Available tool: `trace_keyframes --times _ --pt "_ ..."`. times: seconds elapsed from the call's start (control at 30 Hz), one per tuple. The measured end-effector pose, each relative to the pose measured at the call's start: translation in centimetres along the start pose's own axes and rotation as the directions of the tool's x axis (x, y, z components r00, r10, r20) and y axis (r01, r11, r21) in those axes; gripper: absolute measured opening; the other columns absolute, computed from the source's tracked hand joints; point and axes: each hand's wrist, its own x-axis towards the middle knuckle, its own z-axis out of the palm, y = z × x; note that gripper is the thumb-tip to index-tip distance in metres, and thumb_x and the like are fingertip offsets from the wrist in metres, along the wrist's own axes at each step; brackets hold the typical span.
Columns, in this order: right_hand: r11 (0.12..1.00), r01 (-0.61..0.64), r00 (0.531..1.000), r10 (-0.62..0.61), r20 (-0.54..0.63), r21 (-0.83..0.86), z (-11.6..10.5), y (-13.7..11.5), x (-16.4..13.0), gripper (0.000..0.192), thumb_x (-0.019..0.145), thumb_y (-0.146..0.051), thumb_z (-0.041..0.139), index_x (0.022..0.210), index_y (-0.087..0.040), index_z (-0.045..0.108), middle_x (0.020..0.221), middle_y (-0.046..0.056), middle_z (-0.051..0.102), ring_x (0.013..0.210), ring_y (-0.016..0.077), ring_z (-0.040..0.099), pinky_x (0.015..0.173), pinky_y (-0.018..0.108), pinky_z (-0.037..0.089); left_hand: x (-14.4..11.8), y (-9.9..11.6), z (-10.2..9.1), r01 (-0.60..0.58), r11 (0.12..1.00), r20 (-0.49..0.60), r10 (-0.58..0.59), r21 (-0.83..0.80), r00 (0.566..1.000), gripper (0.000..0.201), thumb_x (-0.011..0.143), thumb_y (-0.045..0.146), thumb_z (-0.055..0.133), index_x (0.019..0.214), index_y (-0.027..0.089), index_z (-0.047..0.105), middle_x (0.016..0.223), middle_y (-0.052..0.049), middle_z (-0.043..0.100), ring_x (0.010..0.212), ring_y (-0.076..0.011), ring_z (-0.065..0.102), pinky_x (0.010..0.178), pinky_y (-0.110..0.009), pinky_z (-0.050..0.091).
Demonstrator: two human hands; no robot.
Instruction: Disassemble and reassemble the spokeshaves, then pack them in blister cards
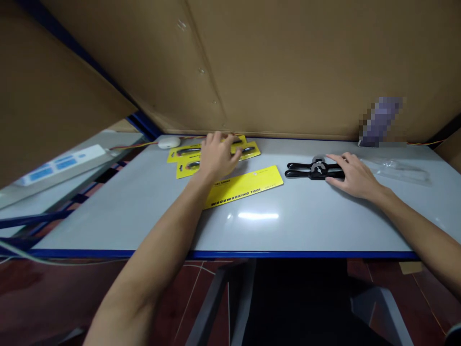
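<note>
My left hand (217,156) rests over two yellow-carded packages, fingers apart and bent down, covering their middle. Black handles of the packaged tools show on the rear yellow package (173,154) and on the front yellow package (183,170). Just in front of that hand lies a loose yellow card (248,185) printed "WOODWORKING TOOL". To the right, two black spokeshaves (318,172) lie side by side on the table. My right hand (355,175) closes around their right-hand handles, thumb at the near side and index finger at the far side.
A crumpled clear plastic wrapper (399,170) lies beyond my right hand. A blurred-out purple object (382,122) leans on the cardboard wall (288,67). At the back left is a white rounded case (169,142). A power strip (65,163) sits on the side surface. The table's blue edge (288,254) runs in front.
</note>
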Motion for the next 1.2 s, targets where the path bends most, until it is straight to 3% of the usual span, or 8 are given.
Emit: trace_keyframes --times 0.1,0.2,0.33,0.5,0.73,0.9,1.1,1.2 --pt "1.000 0.022 0.999 -0.022 0.039 -0.001 -0.2 1.2 -0.3 0.072 0.093 -0.054 0.058 0.158 -0.025 0.048 0.135 0.020 0.060 0.117 0.0423 0.060 0.098 0.061 0.051 0.2 -2.3 -0.3 0.122 0.991 0.037 -0.124 0.063 0.992 0.053 0.099 0.044 0.048 0.143 0.017 0.063 0.140 -0.022 0.058 0.133 -0.0428 0.051 0.108 -0.055 0.044" --pt "0.997 0.056 0.996 -0.059 0.068 0.050 0.0 2.0 -0.3 0.060 0.099 -0.051 0.050 0.154 -0.028 0.054 0.140 0.017 0.062 0.124 0.0413 0.059 0.102 0.062 0.049 0.4 -3.8 -0.3 0.156 0.982 0.168 -0.173 0.108 0.971 0.056 0.100 0.054 0.047 0.140 0.018 0.064 0.139 -0.022 0.061 0.134 -0.0448 0.052 0.108 -0.057 0.044" --pt "0.992 0.072 0.993 -0.081 0.084 0.102 0.5 2.1 0.0 0.048 0.103 -0.047 0.043 0.142 -0.028 0.065 0.129 0.014 0.070 0.119 0.0372 0.063 0.102 0.059 0.050 0.8 -4.9 -0.1 0.116 0.989 0.314 -0.138 0.086 0.939 0.071 0.096 0.070 0.048 0.138 0.016 0.065 0.136 -0.022 0.065 0.129 -0.0450 0.057 0.106 -0.057 0.047" --pt "0.994 -0.018 1.000 0.018 0.001 0.107 1.3 1.7 0.3 0.040 0.102 -0.043 0.047 0.130 -0.027 0.072 0.123 0.015 0.071 0.113 0.0366 0.065 0.099 0.057 0.052 1.0 -5.4 -0.1 0.085 0.996 0.317 -0.093 0.038 0.944 0.083 0.087 0.071 0.064 0.143 0.009 0.062 0.131 -0.021 0.068 0.125 -0.0415 0.060 0.107 -0.046 0.048" --pt "0.991 -0.057 0.998 0.059 -0.012 0.123 1.4 1.8 0.4 0.031 0.098 -0.042 0.053 0.118 -0.024 0.070 0.118 0.013 0.073 0.104 0.0350 0.068 0.087 0.050 0.053 0.9 -5.6 0.1 0.016 1.000 0.283 -0.016 0.001 0.959 0.066 0.092 0.064 0.058 0.131 0.011 0.067 0.128 -0.018 0.071 0.119 -0.0370 0.063 0.103 -0.042 0.048" --pt "0.990 -0.050 0.998 0.046 0.038 0.130 0.8 2.0 0.2 0.030 0.096 -0.046 0.053 0.111 -0.024 0.067 0.113 0.012 0.073 0.098 0.0335 0.068 0.082 0.047 0.052 0.9 -4.7 -0.6 0.059 0.998 0.221 -0.059 0.009 0.974 0.055 0.093 0.057 0.060 0.129 0.016 0.067 0.125 -0.018 0.072 0.117 -0.0389 0.064 0.094 -0.043 0.050" --pt "0.987 -0.101 0.994 0.094 0.058 0.127 1.0 1.2 0.4 0.029 0.096 -0.047 0.055 0.107 -0.024 0.067 0.116 0.013 0.073 0.101 0.0338 0.069 0.085 0.048 0.053 0.3 -1.6 -2.8 0.024 0.997 -0.063 -0.028 -0.072 0.998 0.057 0.103 0.059 0.048 0.142 0.020 0.059 0.136 -0.015 0.066 0.124 -0.0379 0.057 0.105 -0.047 0.045" --pt "0.982 -0.154 0.988 0.153 0.018 0.113 1.5 0.8 0.7 0.027 0.094 -0.044 0.058 0.106 -0.023 0.070 0.116 0.013 0.074 0.102 0.0348 0.069 0.087 0.050 0.054 -0.4 1.3 -3.1 -0.144 0.979 -0.102 0.131 -0.143 0.986 0.064 0.106 0.067 0.040 0.146 0.020 0.056 0.136 -0.014 0.067 0.122 -0.0343 0.059 0.107 -0.046 0.045"
